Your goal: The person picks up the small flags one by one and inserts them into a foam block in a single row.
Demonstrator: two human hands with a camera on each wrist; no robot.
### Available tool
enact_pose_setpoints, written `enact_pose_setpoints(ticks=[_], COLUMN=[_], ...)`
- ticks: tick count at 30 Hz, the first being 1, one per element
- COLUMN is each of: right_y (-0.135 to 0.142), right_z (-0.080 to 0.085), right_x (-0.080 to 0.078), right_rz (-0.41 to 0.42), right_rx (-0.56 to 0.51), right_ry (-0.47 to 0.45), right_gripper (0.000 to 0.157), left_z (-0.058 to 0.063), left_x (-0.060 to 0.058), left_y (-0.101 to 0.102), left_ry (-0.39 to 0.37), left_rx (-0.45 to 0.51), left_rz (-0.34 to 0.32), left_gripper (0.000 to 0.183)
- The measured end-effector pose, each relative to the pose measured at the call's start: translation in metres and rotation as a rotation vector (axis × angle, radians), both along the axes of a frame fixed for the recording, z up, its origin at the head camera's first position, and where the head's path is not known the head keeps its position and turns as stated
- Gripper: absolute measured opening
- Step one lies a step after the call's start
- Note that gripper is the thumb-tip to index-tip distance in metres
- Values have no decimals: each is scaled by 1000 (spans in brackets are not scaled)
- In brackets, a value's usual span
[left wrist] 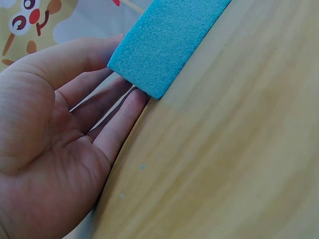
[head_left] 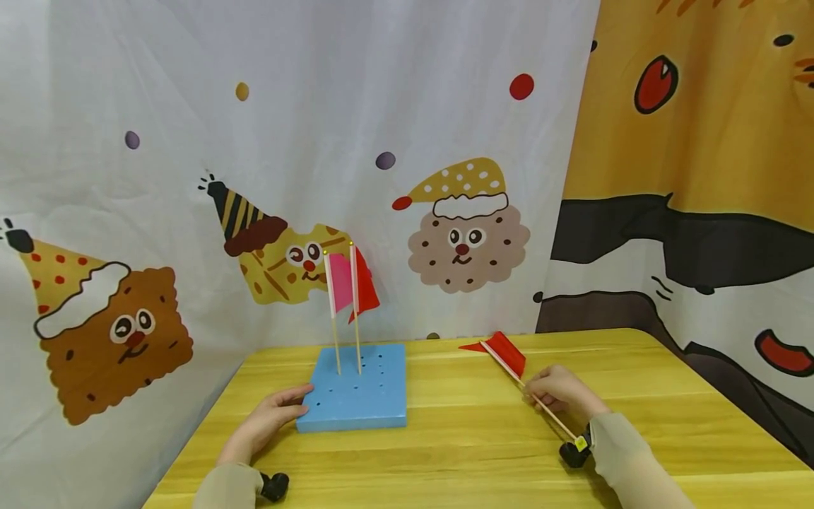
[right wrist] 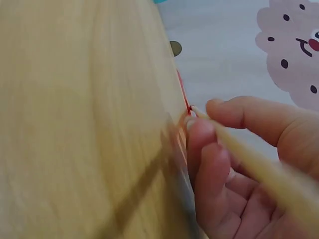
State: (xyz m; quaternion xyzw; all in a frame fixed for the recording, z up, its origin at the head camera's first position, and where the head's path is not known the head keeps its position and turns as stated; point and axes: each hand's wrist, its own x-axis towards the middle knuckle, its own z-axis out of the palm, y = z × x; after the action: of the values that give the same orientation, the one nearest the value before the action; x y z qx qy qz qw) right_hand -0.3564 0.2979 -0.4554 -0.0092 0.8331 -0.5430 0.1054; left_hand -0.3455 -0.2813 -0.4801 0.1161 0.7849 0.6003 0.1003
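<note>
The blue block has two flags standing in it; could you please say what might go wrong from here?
The left hand touches the blue block at its left side, so it might slide if pushed. The stick in the right hand ends near the black wrist device and might catch on it. The pink flag and upright red flag stand close together, so one bump might disturb both.

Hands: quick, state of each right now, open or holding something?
Left hand: open, touching the side of the blue block.
Right hand: closed, pinching a red flag by its stick.
</note>
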Motion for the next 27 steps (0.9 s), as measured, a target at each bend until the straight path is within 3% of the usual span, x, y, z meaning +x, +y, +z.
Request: enact_pose_setpoints(ticks=[5, 17, 23, 27], right_y=[1, -2, -3, -4], right_z=[0, 2, 13, 22], right_x=[-4, -6, -5, -5], right_rz=[66, 130, 147, 139], right_rx=[-89, -224, -241, -279], right_ry=[-51, -82, -45, -28], right_gripper=[43, 46, 50, 45], left_z=[-3, 1, 0, -1], left_x=[2, 0, -1, -1], left_y=[0, -1, -2, -2], left_ry=[0, -13, -10, -12], left_rx=[1, 23, 12, 11], left_rz=[-4, -20, -29, -25], left_gripper=[59, 59, 60, 60])
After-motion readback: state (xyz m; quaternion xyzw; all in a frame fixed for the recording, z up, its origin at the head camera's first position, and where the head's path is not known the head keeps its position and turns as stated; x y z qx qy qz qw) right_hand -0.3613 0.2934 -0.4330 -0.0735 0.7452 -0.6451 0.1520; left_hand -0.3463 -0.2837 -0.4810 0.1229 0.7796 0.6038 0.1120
